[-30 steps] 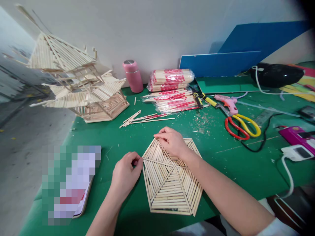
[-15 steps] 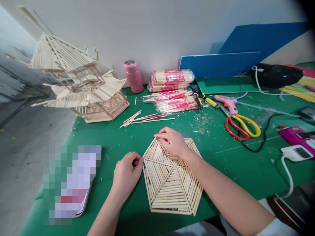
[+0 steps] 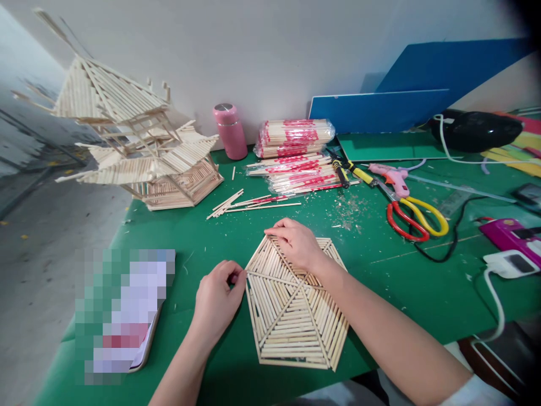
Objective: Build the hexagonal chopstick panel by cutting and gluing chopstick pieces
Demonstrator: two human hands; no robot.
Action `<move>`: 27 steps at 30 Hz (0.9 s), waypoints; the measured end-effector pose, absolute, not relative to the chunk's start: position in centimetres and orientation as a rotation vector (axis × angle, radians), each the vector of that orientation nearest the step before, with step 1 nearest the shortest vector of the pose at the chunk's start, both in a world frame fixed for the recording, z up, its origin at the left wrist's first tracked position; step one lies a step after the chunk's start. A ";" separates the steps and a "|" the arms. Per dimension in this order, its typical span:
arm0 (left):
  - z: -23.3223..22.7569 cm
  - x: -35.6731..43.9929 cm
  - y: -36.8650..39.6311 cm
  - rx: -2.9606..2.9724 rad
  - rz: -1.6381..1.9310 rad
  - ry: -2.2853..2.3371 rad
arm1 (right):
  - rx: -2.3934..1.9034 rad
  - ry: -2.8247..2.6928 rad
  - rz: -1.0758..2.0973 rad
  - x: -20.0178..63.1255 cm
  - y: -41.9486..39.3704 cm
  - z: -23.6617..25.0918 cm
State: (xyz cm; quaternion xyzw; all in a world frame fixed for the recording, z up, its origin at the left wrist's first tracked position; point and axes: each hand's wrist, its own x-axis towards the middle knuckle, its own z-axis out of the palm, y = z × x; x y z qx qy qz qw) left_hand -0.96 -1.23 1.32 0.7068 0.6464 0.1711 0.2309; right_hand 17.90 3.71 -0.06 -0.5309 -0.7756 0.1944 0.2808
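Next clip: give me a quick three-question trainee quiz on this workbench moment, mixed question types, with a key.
1. True or false: the right hand rests on the upper part of the hexagonal stick panel.
2. Which part of the panel does the left hand touch?
A. its left corner
B. its bottom edge
C. its centre
3. Fill in: the scissors on the green table have one yellow handle and one ____ handle.

Key:
1. True.
2. A: the fingertips pinch at the left corner, where a spoke stick ends.
3. Red. They lie to the right, beside the pink glue gun.
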 end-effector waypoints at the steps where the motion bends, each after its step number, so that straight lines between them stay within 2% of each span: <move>1: 1.4 -1.0 -1.2 1.943 0.467 1.776 | -1.421 -2.079 0.520 17.9 3.7 -0.1; 27: 2.1 -1.2 -0.5 1.873 0.373 1.712 | -1.429 -2.088 0.527 18.1 3.8 -0.3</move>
